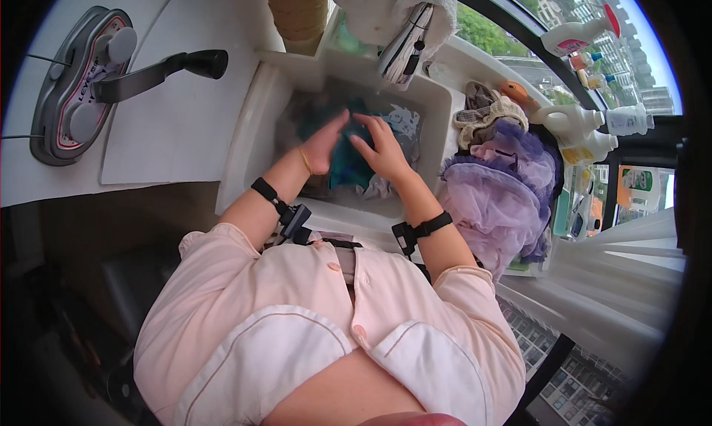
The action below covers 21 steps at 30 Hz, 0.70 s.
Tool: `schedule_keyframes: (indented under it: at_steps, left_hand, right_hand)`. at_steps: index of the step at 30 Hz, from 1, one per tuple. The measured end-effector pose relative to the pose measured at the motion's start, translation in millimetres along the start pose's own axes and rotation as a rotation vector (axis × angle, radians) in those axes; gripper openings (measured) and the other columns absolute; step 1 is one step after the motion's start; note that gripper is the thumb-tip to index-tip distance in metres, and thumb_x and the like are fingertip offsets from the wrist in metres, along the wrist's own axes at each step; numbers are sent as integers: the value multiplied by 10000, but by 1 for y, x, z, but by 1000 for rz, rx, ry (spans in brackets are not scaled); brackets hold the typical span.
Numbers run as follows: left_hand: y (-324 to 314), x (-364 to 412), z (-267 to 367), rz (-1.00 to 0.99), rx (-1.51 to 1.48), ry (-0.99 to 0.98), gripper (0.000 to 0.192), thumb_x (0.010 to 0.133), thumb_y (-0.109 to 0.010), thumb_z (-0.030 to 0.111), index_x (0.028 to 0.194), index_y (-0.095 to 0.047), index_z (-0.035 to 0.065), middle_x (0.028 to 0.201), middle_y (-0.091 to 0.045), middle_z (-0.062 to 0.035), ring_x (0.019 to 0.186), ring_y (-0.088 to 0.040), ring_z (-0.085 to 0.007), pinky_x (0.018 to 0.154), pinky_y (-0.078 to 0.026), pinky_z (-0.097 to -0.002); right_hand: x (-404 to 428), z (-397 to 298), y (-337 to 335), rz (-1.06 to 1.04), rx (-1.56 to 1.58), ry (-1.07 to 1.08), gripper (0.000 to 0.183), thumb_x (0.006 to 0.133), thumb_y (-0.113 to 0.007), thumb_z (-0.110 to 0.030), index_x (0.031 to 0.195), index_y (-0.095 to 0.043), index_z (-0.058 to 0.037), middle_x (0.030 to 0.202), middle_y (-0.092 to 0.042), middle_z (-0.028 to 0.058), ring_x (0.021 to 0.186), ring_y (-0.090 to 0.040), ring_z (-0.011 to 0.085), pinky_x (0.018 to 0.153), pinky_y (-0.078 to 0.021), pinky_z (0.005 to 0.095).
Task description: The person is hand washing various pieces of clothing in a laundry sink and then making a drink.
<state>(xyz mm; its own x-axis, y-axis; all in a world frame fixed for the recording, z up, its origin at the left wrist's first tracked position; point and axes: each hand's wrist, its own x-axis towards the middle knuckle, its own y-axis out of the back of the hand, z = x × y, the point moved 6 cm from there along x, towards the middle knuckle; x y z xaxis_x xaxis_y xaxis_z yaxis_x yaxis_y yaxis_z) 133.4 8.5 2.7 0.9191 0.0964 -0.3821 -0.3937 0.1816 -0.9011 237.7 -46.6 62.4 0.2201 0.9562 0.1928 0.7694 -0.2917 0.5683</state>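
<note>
Both of my hands are over a white laundry sink [251, 127] that holds wet clothes. My left hand [325, 143] is held edge-on with its fingers extended, above a teal cloth [350, 174]. Facing it, my right hand [384, 147] has its fingers spread and slightly bent over the same cloth. I see nothing gripped in either hand; whether the fingertips touch the cloth cannot be made out. Beside the teal cloth lies a dark grey fabric with a white print [405, 120]. A pale cloth [377, 189] shows near the sink's front edge.
Lilac tulle clothing [489, 198] and a plaid cloth [481, 106] are piled right of the sink. Detergent jugs [570, 123] and a spray bottle [578, 35] line the window side. A grey exercise device [83, 87] rests on the white surface at left. A striped bundle [409, 50] overhangs the sink.
</note>
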Motion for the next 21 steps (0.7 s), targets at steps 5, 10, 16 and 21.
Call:
schedule_keyframes:
  at_steps: [5, 10, 16, 21]
  left_hand:
    - [37, -2, 15, 219, 384, 54, 573, 962, -486, 571, 1150, -593, 40, 1047, -678, -85, 925, -682, -176, 846, -572, -350]
    - [50, -35, 18, 554, 723, 162, 446, 951, -535, 540, 1044, -626, 114, 898, -647, -57, 783, -647, -158, 756, -547, -297]
    - [85, 5, -13, 320, 433, -335, 287, 970, -511, 456, 936, -610, 189, 840, -627, -10, 756, -640, -179, 634, -542, -332]
    - [46, 2, -28, 610, -96, -98, 245, 991, -468, 374, 933, -608, 183, 826, -621, 11, 760, -642, -180, 616, -531, -326]
  right_hand:
    - [23, 43, -20, -489, -52, -284, 411, 896, -674, -386, 939, -647, 22, 736, -612, 189, 724, -588, 337, 723, -476, 354]
    - [14, 53, -11, 208, 215, -74, 205, 857, -669, -132, 1022, -646, -12, 886, -630, 104, 731, -584, 200, 677, -466, 329]
    - [-4, -38, -67, 180, 165, 103, 197, 857, -671, -177, 840, -557, -17, 799, -590, 181, 717, -595, 390, 631, -483, 415]
    - [1, 4, -59, 110, 2, 158, 313, 921, -598, -287, 731, -565, -40, 706, -578, 176, 707, -588, 420, 587, -457, 476]
